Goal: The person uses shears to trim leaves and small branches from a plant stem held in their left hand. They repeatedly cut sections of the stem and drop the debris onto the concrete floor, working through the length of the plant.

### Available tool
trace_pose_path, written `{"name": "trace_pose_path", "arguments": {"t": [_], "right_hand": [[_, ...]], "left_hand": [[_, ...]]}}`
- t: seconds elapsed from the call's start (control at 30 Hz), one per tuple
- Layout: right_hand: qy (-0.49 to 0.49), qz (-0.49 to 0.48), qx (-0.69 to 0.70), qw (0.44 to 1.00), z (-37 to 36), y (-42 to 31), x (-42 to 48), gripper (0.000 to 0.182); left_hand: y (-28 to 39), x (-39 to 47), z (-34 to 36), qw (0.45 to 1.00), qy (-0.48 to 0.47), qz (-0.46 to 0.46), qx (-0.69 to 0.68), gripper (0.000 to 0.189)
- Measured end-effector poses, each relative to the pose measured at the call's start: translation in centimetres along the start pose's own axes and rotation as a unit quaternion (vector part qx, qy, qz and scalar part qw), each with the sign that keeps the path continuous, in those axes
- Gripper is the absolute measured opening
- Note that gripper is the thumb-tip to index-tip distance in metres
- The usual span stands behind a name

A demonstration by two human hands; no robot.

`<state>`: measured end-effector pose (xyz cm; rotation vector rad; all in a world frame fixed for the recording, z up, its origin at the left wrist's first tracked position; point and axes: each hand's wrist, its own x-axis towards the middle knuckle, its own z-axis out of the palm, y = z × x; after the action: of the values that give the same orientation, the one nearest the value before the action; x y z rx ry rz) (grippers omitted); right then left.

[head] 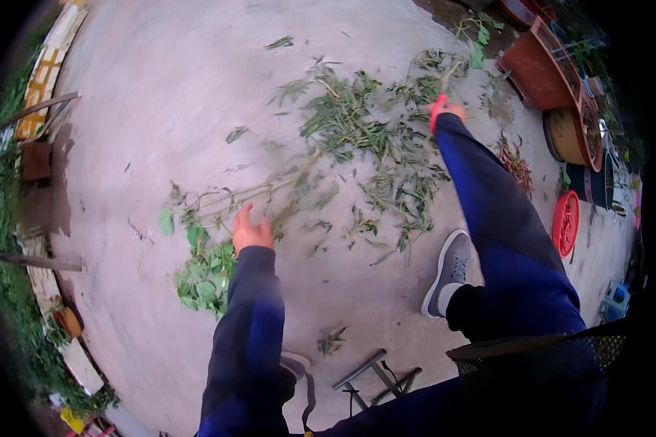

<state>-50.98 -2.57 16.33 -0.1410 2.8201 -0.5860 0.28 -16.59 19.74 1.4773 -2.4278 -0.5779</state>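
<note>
My left hand [252, 228] has its fingers apart, above the edge of some cut stems and beside a clump of green leafy plants [205, 281] on the concrete ground. My right hand [452, 111] is at the far right of a loose heap of wilting leafy sprigs [355, 117]. Something with a red handle [438, 112], perhaps scissors, shows at that hand, which looks closed around it; its fingers are partly hidden. Past the handle lies a bunch of wilted leaves [434, 60]. Long bare stems [268, 188] stretch from the heap towards my left hand.
Terracotta planters [541, 65] and a round pot [566, 136] stand at the right, with a red tray [566, 224] and a pile of dried reddish pods or peppers [516, 164] nearer. A folding stool frame [380, 379] stands between my feet. White foam boxes [44, 82] line the left planted edge.
</note>
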Motion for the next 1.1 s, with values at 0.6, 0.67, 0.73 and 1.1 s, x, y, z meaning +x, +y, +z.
{"name": "trace_pose_path", "arguments": {"t": [0.6,0.67,0.73,1.1], "right_hand": [[-0.18,-0.026,0.156,0.971,-12.5,10.6,-10.4,0.018],[-0.195,-0.009,0.179,0.964,-12.1,11.9,-10.6,0.019],[-0.199,-0.013,0.179,0.963,-12.2,11.1,-11.4,0.02],[-0.248,0.031,0.248,0.936,-15.7,7.4,-15.5,0.014]], "left_hand": [[2.3,8.7,-1.4,0.91,0.001,0.239,0.339,0.018],[2.2,9.2,-0.7,0.911,-0.004,0.255,0.324,0.02],[1.7,9.6,-0.2,0.923,-0.038,0.251,0.288,0.024],[0.2,10.2,1.6,0.932,-0.149,0.199,0.265,0.043]]}}
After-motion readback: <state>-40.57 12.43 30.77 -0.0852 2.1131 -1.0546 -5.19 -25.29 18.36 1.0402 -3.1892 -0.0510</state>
